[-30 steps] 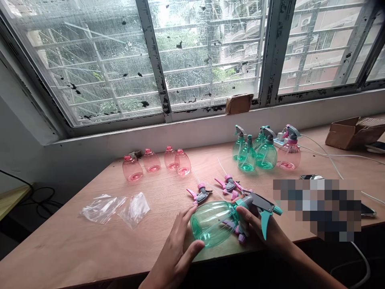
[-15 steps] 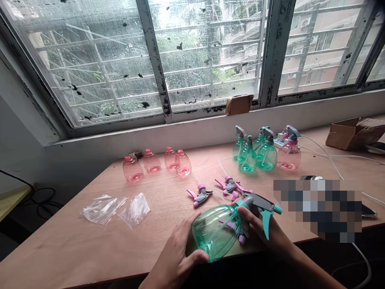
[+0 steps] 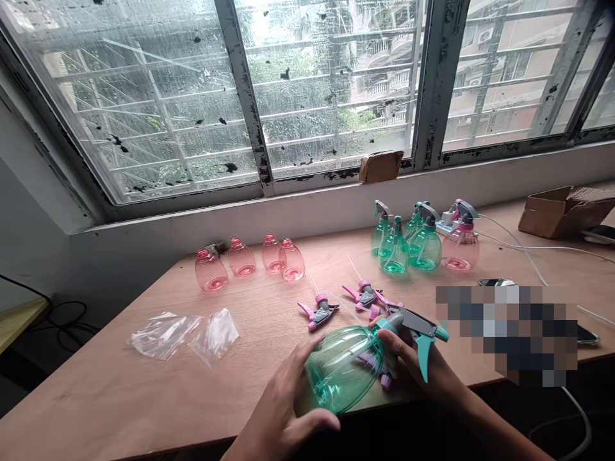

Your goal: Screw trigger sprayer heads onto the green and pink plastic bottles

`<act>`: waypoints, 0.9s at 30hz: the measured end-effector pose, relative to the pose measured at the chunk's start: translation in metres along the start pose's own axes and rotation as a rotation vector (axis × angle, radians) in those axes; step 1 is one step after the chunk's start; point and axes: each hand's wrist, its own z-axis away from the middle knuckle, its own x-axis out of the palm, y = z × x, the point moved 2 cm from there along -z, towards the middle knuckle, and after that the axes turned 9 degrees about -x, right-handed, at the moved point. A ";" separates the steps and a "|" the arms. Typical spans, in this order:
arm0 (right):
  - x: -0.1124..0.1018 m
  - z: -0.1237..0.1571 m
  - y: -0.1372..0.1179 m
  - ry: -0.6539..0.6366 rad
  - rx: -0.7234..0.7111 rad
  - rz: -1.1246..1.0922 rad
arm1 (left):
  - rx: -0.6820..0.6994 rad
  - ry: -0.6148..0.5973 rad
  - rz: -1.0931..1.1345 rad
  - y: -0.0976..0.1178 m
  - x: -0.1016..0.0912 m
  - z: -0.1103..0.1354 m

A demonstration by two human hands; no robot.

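A clear green spray bottle (image 3: 339, 371) with a grey and teal spray head (image 3: 416, 325) lies tilted between my hands, above the table's front edge. My left hand (image 3: 286, 403) cups its rounded base, fingers behind and thumb low at the near side. At the neck, my right hand (image 3: 439, 378) is closed around the teal collar, under the trigger; some of its fingers are hidden. Behind the bottle lie several pink and grey spray heads, among them one with its tube upward (image 3: 321, 312) and another farther back (image 3: 365, 294).
Several uncapped pink bottles (image 3: 211, 272) stand at the back left. Green spray bottles (image 3: 425, 250) and a pink spray bottle (image 3: 460, 248) stand near the window wall. Plastic bags (image 3: 166, 334) lie at left. A cardboard box (image 3: 557, 214), white cables and a blurred-out patch are at right.
My left thumb has shifted slightly off the bottle's base edge, and the bottle has turned a little. My right hand stays at the neck.
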 end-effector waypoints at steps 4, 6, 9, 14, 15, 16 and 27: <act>0.001 0.000 -0.003 -0.004 -0.005 0.016 | -0.051 0.010 -0.079 -0.001 0.003 0.001; 0.002 0.000 -0.004 -0.002 -0.004 0.019 | -0.049 0.016 -0.071 -0.003 0.004 0.001; 0.002 0.000 -0.003 -0.003 0.000 -0.001 | -0.052 0.007 -0.066 -0.005 0.005 0.001; -0.001 0.000 0.003 0.017 0.000 -0.036 | -0.052 0.021 -0.084 -0.002 0.006 0.001; -0.001 0.000 0.004 0.009 -0.004 -0.033 | -0.044 0.031 -0.092 -0.002 0.006 0.002; -0.002 0.000 0.004 -0.002 -0.008 -0.024 | -0.033 0.041 -0.097 -0.001 0.006 0.002; 0.000 0.000 0.002 0.012 -0.010 0.006 | -0.113 -0.062 0.147 -0.005 0.001 0.003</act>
